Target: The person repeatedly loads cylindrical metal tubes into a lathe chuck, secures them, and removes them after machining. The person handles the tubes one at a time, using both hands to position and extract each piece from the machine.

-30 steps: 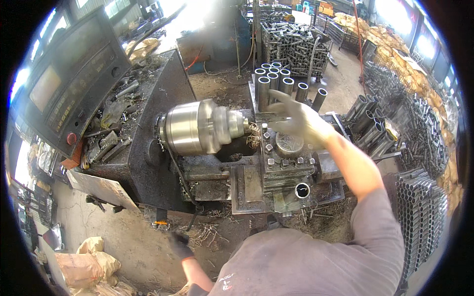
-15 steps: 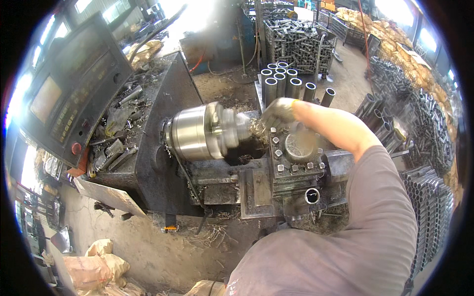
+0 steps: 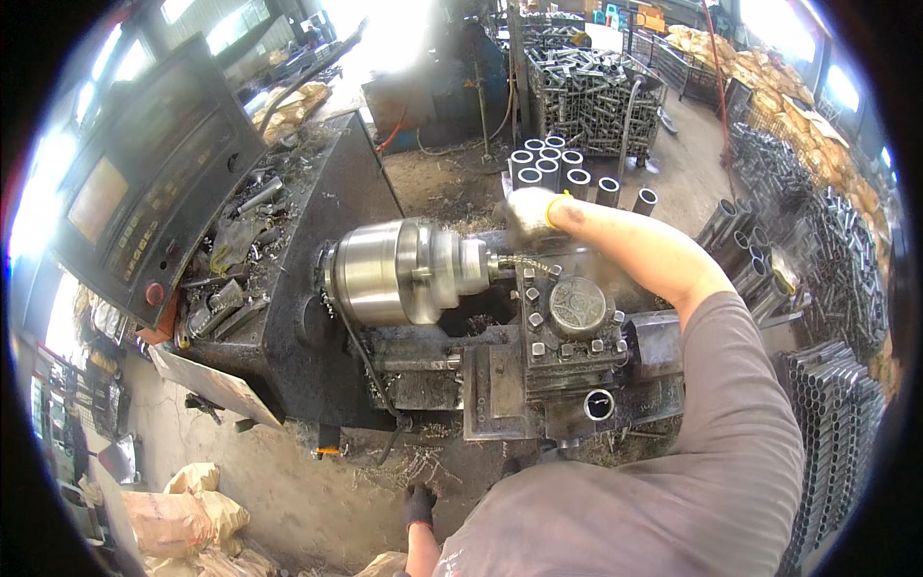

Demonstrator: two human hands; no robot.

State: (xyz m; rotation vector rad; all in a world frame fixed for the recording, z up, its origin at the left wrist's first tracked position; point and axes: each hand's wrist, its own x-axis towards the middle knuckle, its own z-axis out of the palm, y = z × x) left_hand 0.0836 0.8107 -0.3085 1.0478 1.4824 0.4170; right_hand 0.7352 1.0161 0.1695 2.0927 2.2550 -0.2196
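Right hand in a pale work glove, stretched out over the lathe, past the far side of the chuck's nose; fingers curled, but cannot tell whether anything is gripped. Just beyond that glove, a cluster of short steel tubes standing upright on end. Left hand in a dark glove, hanging low near the bottom edge above the floor, well apart from the machine; grip impossible to judge at this size.

Bright steel chuck at centre, axis lying left to right, a curl of swarf trailing off its right end. Square tool post with bolt heads immediately right of the chuck, and a tube end showing on its near side. Control panel far left, a red button on it. Wire crate of tubes at the far side; stacked tubes on the right; sacks on the floor near left.
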